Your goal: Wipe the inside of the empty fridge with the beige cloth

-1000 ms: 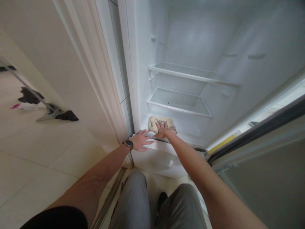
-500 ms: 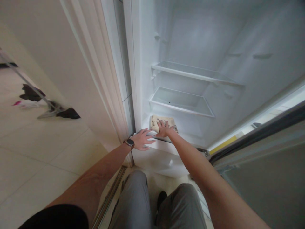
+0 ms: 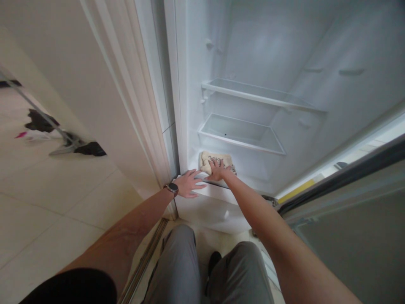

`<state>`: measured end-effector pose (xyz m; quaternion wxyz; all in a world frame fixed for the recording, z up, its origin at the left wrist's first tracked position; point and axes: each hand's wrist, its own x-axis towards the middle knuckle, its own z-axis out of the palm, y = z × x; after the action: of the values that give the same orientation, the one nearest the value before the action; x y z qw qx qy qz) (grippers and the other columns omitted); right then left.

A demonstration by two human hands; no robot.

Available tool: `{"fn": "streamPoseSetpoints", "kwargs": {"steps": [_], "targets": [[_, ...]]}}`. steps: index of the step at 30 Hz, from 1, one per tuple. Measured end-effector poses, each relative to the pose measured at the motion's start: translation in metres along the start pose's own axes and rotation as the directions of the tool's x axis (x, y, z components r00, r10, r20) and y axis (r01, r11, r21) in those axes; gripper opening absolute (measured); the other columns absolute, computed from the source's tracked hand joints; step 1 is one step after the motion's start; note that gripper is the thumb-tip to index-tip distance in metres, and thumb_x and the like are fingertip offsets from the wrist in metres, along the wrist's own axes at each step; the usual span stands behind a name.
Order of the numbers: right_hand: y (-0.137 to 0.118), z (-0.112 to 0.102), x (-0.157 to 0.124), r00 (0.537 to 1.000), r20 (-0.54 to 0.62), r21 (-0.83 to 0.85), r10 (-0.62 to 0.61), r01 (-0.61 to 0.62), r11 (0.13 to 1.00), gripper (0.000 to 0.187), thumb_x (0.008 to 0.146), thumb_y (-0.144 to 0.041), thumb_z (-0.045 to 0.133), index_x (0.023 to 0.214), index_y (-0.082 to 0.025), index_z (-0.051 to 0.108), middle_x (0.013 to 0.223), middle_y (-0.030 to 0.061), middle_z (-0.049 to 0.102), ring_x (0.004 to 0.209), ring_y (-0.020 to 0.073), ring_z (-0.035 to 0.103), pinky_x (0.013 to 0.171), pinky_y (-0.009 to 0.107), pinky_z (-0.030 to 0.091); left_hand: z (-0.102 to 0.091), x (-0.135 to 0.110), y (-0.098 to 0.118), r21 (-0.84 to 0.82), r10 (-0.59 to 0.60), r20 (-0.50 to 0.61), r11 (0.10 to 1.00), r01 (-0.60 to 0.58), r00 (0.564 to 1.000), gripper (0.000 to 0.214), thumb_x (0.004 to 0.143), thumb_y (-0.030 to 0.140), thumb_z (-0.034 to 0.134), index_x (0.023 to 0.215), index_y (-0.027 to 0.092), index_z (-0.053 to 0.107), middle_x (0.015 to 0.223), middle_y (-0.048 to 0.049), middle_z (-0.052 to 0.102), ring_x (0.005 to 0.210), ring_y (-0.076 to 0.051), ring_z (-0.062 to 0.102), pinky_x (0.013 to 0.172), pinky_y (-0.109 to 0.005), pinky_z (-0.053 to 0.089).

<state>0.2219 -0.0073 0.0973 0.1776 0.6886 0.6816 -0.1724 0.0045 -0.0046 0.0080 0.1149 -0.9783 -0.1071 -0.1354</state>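
A beige cloth (image 3: 223, 158) with dark lettering lies on the floor of the open fridge (image 3: 190, 105), at its front left. My right hand (image 3: 217, 171) rests flat on the cloth with its fingers spread. Beside it my left hand (image 3: 188, 184), a watch (image 3: 173, 188) on its wrist, lies with fingers apart on the top edge of the white drawer front (image 3: 207, 209). Nothing is held in the left hand. The cloth's part under my right palm is hidden.
Two glass shelves, an upper one (image 3: 259, 95) and a lower one (image 3: 243, 134), sit above the cloth. The fridge door (image 3: 351, 228) stands open on the right. At left are a door frame (image 3: 126, 93) and a dark bag-like item (image 3: 41, 121) on the tiled floor.
Both hands and the cloth look almost the same as before. Only the view has shifted slightly.
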Motion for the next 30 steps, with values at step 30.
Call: {"fn": "streamPoseSetpoints", "kwargs": {"steps": [30], "targets": [[0.0035, 0.0013, 0.0081, 0.999, 0.021, -0.001, -0.025, 0.025, 1.0, 0.118, 0.078, -0.075, 0.061, 0.157, -0.041, -0.019, 0.163, -0.0033, -0.03, 0.151, 0.0406, -0.022, 0.11, 0.081, 0.007, 0.0022, -0.0004, 0.0, -0.003, -0.003, -0.007, 1.0, 0.003, 1.0, 0.057, 0.087, 0.057, 0.061, 0.138, 0.032, 0.061, 0.123, -0.0101, 0.066, 0.139, -0.045, 0.037, 0.109, -0.064, 0.026]]}}
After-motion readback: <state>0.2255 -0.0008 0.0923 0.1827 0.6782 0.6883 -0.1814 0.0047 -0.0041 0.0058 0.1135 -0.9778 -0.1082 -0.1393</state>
